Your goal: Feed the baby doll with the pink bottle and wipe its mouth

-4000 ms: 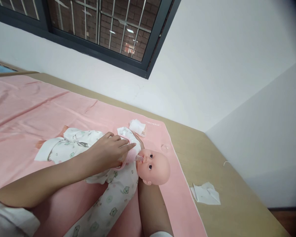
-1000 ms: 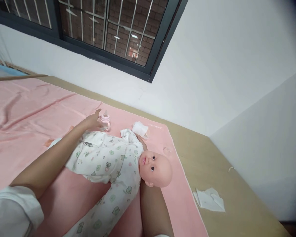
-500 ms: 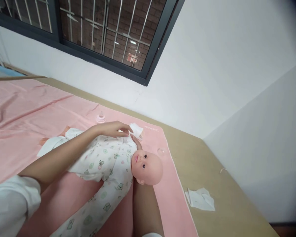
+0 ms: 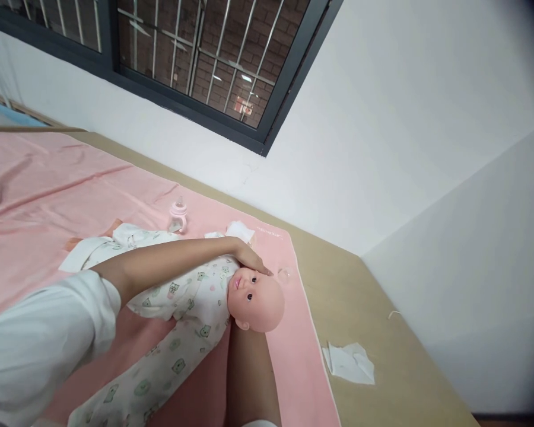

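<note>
Left hand (image 4: 249,259): open, fingers stretched out flat; it grips nothing and lies over the doll's neck and far shoulder, fingertips touching the side of the doll's face.
Left arm: bare forearm reaching across the doll's chest from a white sleeve (image 4: 35,338).
Right hand: hidden under the doll, so I cannot tell how open it is or what it holds.
Right forearm (image 4: 249,373): comes up from the lower edge and passes beneath the doll's head.
Doll (image 4: 254,301): on its back on the pink sheet, head resting on the right forearm, face up, dressed in a white romper with small green prints (image 4: 178,296).
Pink sheet (image 4: 48,184): spread over the tan table (image 4: 374,296), wrinkled at the left.
Baby bottle (image 4: 177,215): pink, upright on the sheet, just beyond the doll's body.
Folded white cloth (image 4: 240,230): beside the doll's far shoulder.
Clear cap (image 4: 285,274): on the sheet near the doll's head.
Crumpled tissue (image 4: 349,363): on the bare table, well apart from the doll.
</note>
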Tool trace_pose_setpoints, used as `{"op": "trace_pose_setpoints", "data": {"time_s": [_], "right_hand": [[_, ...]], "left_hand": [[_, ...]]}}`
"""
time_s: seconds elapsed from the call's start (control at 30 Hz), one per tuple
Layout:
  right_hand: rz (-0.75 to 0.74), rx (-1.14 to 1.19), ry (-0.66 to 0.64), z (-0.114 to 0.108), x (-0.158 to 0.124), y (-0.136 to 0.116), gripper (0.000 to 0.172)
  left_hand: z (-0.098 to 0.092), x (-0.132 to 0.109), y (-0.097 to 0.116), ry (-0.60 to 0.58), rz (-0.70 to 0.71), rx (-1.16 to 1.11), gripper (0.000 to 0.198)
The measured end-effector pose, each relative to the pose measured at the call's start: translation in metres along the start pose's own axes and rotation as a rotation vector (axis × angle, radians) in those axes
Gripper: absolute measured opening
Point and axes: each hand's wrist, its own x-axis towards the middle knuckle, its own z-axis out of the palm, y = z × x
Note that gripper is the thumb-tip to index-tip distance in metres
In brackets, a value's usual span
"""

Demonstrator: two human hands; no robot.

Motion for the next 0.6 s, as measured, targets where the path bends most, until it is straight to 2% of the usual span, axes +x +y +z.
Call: {"op": "trace_pose_setpoints", "data": {"time_s": [0.13,0.2,0.33,0.53,0.6], "right_hand": [[-0.454,-0.416,-0.491,-0.037,-0.025,-0.001,0.05],[-0.579,-0.48,-0.624,-0.05,-0.028,-0.007,0.054],[-0.619,-0.436,-0.702,-0.06,-0.026,-0.014,0.063],[-0.641,-0.463,-0.692,-0.058,-0.029,-0.018,0.057],[-0.606,-0.439,-0.68,-0.056,-0.03,-0.016,0.058]], "left_hand": [[0.006,0.016,0.002,-0.253,-0.144,-0.262,0.068],[0.009,0.022,0.003,-0.307,-0.145,-0.339,0.072],[0.012,0.03,0.004,-0.301,-0.118,-0.365,0.077],[0.012,0.028,0.004,-0.157,-0.076,-0.247,0.079],[0.012,0.026,0.004,-0.057,-0.059,-0.15,0.079]]}}
